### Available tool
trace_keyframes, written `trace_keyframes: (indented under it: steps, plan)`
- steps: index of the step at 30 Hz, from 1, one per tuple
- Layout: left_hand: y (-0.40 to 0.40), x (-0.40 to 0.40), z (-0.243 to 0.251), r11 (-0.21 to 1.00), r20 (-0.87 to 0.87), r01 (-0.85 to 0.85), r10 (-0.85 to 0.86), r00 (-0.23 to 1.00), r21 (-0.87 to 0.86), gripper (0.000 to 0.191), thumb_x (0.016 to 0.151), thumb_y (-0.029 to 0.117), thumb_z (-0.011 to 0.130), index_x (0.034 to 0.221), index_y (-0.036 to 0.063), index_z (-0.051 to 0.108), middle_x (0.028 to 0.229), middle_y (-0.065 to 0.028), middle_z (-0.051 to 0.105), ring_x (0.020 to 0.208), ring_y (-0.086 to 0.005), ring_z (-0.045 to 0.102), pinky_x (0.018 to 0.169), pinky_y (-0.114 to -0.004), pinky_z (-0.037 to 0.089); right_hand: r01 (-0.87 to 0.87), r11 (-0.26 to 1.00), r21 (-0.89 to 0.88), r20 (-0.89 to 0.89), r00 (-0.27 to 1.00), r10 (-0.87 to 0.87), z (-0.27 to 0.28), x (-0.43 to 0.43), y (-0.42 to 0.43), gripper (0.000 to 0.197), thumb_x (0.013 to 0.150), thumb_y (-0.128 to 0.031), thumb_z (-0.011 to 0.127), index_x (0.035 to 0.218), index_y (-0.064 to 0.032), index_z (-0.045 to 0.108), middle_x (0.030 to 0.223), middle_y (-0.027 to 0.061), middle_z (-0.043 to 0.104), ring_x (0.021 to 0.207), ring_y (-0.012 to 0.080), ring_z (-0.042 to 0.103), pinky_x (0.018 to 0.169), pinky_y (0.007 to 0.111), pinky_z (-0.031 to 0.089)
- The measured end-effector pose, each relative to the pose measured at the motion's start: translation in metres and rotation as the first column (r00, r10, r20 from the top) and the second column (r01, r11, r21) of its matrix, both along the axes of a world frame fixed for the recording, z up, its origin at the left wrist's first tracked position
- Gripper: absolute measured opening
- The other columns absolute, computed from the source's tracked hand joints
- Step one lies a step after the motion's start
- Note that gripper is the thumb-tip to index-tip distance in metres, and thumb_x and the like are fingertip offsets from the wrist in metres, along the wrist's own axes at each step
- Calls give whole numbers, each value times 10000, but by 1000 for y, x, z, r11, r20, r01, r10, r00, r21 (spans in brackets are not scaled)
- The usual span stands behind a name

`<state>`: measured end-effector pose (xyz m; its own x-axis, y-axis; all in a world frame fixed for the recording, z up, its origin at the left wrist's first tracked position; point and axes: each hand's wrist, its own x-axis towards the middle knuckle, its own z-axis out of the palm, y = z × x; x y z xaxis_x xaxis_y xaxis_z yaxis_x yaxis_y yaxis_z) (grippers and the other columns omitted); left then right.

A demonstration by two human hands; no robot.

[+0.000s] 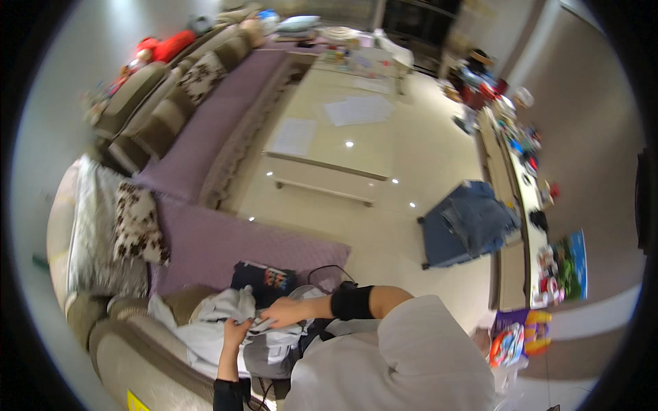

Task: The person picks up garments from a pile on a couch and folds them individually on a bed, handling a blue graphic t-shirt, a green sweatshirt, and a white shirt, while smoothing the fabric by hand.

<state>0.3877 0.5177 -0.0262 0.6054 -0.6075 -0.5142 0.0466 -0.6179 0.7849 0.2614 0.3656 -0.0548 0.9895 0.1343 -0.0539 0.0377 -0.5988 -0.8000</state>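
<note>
A light grey and white garment lies bunched over the sofa's near end. My left hand pinches its cloth between thumb and fingers. Close beside it, my right hand grips another fold of the same garment. Just beyond my hands, a folded dark navy garment with a colourful print rests on the purple quilted sofa cover. Darker grey cloth hangs below my hands; whether it belongs to the same garment, I cannot tell. A black band circles my right arm.
A low cream table bears several paper sheets. Denim clothing drapes over a blue wheeled suitcase at right. Along the wall runs a cluttered low cabinet. A cowhide-patterned cushion leans on the sofa.
</note>
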Motion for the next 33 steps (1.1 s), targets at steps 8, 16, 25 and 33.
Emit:
trace_keyframes:
  steps: [8, 16, 25, 33]
  plan:
    - [40, -19, -5, 996, -20, 75, -74, 997, 40, 263, 711, 200, 623, 889, 8, 601, 680, -43, 601, 587, -115, 544, 523, -238, 422, 224, 972, -65, 71, 973, -219, 20, 14, -31, 239, 739, -167, 519, 950, -60, 487, 715, 171, 571, 707, 331, 558, 629, 413, 429]
    - [52, -15, 32, 906, -12, -281, 292, 956, -317, 241, 711, 74, 612, 941, 28, 554, 711, -32, 574, 596, -84, 540, 492, -213, 415, 327, 945, 3, 186, 929, -321, 49, 81, -34, 268, 810, -230, 425, 957, -23, 509, 795, 219, 556, 755, 382, 532, 630, 438, 413]
    - [36, 4, 75, 835, -208, -464, 417, 885, -298, 304, 810, 284, 493, 826, -6, 583, 642, -64, 590, 474, -106, 478, 452, -221, 369, 231, 953, 194, 323, 903, -285, 113, 103, -10, 218, 767, -175, 520, 936, -37, 514, 684, 140, 552, 577, 249, 552, 512, 326, 404]
    - [11, 3, 67, 557, -575, -687, 400, 714, -466, 415, 819, 474, 419, 651, 104, 503, 459, 22, 364, 355, -56, 263, 360, -212, 159, -401, 871, -283, 296, 827, 478, 72, 68, 8, 266, 732, -258, 547, 880, -62, 447, 554, 176, 519, 491, 344, 524, 433, 408, 415]
